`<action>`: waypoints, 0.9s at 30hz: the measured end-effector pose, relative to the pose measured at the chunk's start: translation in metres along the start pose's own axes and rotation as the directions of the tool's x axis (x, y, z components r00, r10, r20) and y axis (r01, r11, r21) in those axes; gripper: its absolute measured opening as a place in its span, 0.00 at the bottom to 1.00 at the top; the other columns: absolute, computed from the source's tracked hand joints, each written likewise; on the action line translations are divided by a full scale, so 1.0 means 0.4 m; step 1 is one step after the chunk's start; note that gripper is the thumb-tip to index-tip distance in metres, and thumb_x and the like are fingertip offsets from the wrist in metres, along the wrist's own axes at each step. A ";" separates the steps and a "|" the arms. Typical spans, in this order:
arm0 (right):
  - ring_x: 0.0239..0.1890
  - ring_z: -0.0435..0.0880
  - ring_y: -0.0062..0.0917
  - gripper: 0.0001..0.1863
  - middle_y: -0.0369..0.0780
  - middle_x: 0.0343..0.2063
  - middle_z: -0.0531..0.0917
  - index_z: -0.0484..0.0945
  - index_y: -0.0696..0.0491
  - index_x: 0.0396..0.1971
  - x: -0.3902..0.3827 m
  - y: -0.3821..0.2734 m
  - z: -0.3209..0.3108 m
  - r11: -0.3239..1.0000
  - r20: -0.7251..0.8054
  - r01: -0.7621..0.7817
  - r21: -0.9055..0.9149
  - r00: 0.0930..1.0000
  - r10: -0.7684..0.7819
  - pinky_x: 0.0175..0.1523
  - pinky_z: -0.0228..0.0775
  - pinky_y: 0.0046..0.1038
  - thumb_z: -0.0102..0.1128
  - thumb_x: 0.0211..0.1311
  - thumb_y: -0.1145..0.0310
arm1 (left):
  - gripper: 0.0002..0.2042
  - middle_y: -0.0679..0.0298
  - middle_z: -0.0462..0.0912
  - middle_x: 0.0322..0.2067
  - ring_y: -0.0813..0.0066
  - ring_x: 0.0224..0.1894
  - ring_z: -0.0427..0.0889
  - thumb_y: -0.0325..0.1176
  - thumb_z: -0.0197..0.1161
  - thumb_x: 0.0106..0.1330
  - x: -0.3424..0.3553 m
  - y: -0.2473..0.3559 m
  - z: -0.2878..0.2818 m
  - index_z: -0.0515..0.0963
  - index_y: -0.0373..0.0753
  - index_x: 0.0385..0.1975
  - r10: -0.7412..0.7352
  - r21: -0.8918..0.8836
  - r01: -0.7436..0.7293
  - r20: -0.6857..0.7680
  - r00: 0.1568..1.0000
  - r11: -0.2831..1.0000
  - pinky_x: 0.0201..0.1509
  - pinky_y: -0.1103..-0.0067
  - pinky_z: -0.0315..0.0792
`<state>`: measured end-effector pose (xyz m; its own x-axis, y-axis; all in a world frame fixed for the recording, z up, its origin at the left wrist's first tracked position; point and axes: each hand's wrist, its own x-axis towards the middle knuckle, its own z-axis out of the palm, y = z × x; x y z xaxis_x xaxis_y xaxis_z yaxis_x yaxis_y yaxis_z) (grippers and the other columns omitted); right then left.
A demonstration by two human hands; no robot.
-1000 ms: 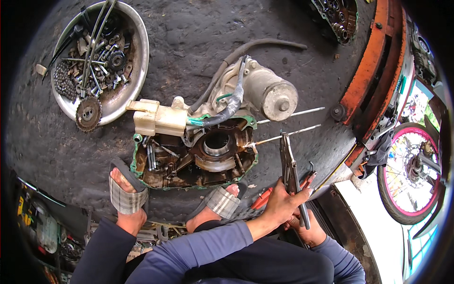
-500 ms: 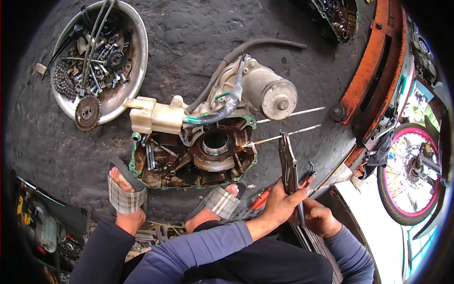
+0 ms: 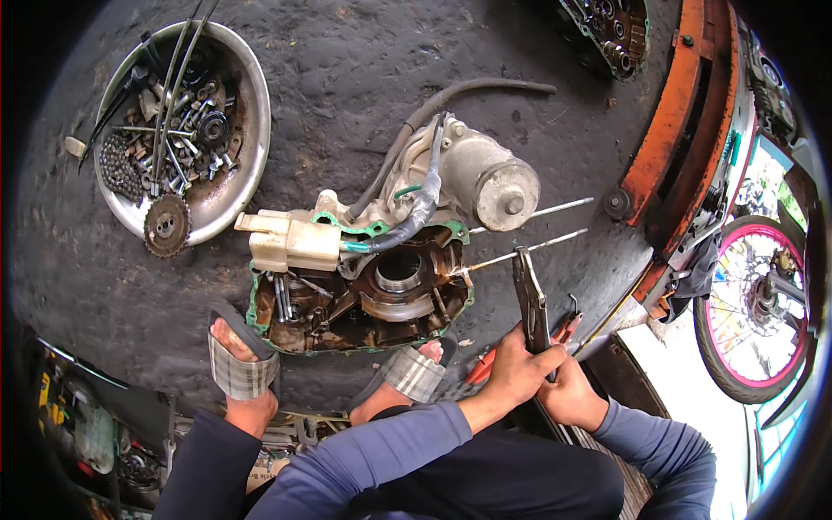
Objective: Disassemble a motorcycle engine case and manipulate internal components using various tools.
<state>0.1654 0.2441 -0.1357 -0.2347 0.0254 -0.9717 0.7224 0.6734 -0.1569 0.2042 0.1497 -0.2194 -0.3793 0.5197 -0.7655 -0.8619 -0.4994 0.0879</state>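
A pair of locking pliers [image 3: 531,299] stands with its jaws pointing away from me, to the right of an engine crankcase half [image 3: 355,316]. My left hand [image 3: 517,371] is closed around the handles. My right hand [image 3: 572,396] is closed at their near end, touching my left fingers; its fingertips are partly hidden. Red-handled pliers [image 3: 481,367] lie just behind my left hand, partly covered by it. Two long studs [image 3: 530,250] stick out rightward from the crankcase, one close to the plier jaws. Nothing shows clamped in the jaws.
A metal basin [image 3: 253,165] of bolts, chain and a sprocket [image 3: 167,225] stands at far left. A cylindrical motor [image 3: 507,195] with hose sits on the crankcase's far side. An orange metal frame [image 3: 667,130] and a pink-rimmed wheel [image 3: 706,321] are at right. My sandalled feet [image 3: 243,368] flank the crankcase's near edge.
My right hand has shifted up and over the near end of the plier handles, covering more of them. The view has moved slightly; the crankcase appears a little lower and to the right.
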 end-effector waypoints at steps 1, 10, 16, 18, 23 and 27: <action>0.49 0.81 0.32 0.21 0.46 0.43 0.82 0.73 0.61 0.52 0.004 0.009 0.005 0.999 -0.017 0.034 0.002 0.999 -0.034 0.53 0.72 0.32 0.56 0.56 0.79 | 0.11 0.63 0.83 0.32 0.80 0.34 0.79 0.30 0.67 0.58 0.004 -0.013 -0.001 0.75 0.33 0.36 -0.001 0.001 0.001 -0.001 1.000 1.000 0.40 0.79 0.73; 0.46 0.84 0.43 0.20 0.54 0.39 0.83 0.74 0.60 0.48 0.008 0.017 0.025 0.999 -0.088 -0.014 -0.045 0.996 0.009 0.49 0.73 0.37 0.56 0.53 0.76 | 0.08 0.63 0.81 0.21 0.79 0.23 0.77 0.30 0.66 0.54 0.015 -0.021 0.000 0.77 0.32 0.27 0.120 0.222 -0.088 -0.136 0.983 0.971 0.29 0.77 0.71; 0.48 0.83 0.47 0.20 0.56 0.40 0.82 0.74 0.63 0.49 0.034 0.040 0.014 0.998 -0.112 0.028 -0.051 0.993 -0.034 0.50 0.73 0.38 0.53 0.55 0.76 | 0.10 0.64 0.78 0.18 0.79 0.21 0.75 0.33 0.67 0.53 0.032 -0.032 0.006 0.77 0.32 0.24 0.208 0.238 -0.164 -0.174 0.962 0.957 0.26 0.76 0.69; 0.48 0.82 0.45 0.20 0.54 0.41 0.83 0.73 0.63 0.50 0.022 0.023 0.013 0.999 -0.098 0.022 -0.030 0.995 -0.025 0.52 0.72 0.37 0.52 0.55 0.76 | 0.11 0.67 0.78 0.19 0.80 0.23 0.75 0.35 0.68 0.55 0.035 -0.045 0.003 0.77 0.33 0.26 0.181 0.197 -0.148 -0.161 0.970 0.969 0.27 0.78 0.69; 0.47 0.81 0.29 0.20 0.44 0.41 0.82 0.74 0.63 0.48 -0.008 -0.042 -0.006 0.990 -0.006 -0.100 0.100 0.995 0.101 0.52 0.72 0.30 0.57 0.52 0.78 | 0.12 0.68 0.78 0.23 0.81 0.25 0.75 0.37 0.70 0.57 0.011 -0.009 0.009 0.76 0.35 0.29 0.125 0.104 -0.114 -0.098 0.987 0.988 0.29 0.80 0.70; 0.42 0.80 0.25 0.18 0.40 0.38 0.83 0.77 0.62 0.45 0.018 -0.076 -0.008 0.918 0.127 -0.349 0.191 0.936 0.329 0.46 0.72 0.28 0.64 0.51 0.78 | 0.14 0.65 0.80 0.25 0.78 0.28 0.78 0.37 0.71 0.57 0.024 0.008 -0.010 0.77 0.34 0.31 0.050 0.090 -0.041 -0.095 0.994 0.995 0.33 0.78 0.73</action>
<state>0.1396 0.2263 -0.1375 0.1008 0.1517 -0.9833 0.8689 0.4680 0.1613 0.1993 0.1502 -0.2289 -0.3878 0.4258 -0.8175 -0.8725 -0.4557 0.1764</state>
